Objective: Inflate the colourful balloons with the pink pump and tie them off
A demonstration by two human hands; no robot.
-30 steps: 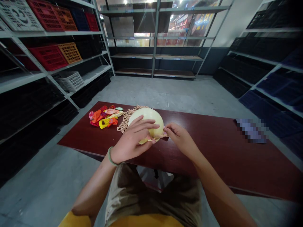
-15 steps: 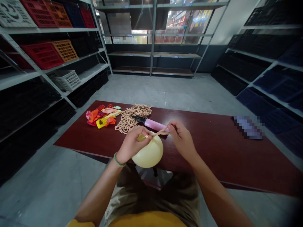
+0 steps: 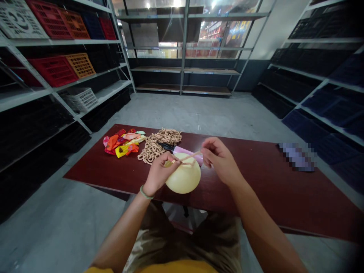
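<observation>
My left hand [image 3: 158, 171] is closed in a pinch at the neck of a pale yellow inflated balloon [image 3: 184, 179], which hangs just over the table's near edge. A thin beige cord [image 3: 190, 156] runs from those fingers toward my right hand [image 3: 221, 161]. One strand ends at the right thumb and forefinger, which look closed on it; another short end lies loose over the balloon. Behind the balloon is a pink hand pump [image 3: 178, 150] with a black nozzle, partly covered by it. Beyond lies a heap of beige cords [image 3: 166, 136], beside several colourful deflated balloons [image 3: 122, 144].
The dark red table [image 3: 270, 185] spans the view, with a blurred purple-grey item [image 3: 297, 156] on its right. Shelves stand on three sides; the left shelf [image 3: 105, 41] carries red, orange and white crates. Grey floor [image 3: 170, 110] lies between table and shelves.
The balloon and left hand have shifted slightly right. My right hand has moved a little right with its fingers looser, and two cord strands that were together in it are now separated.
</observation>
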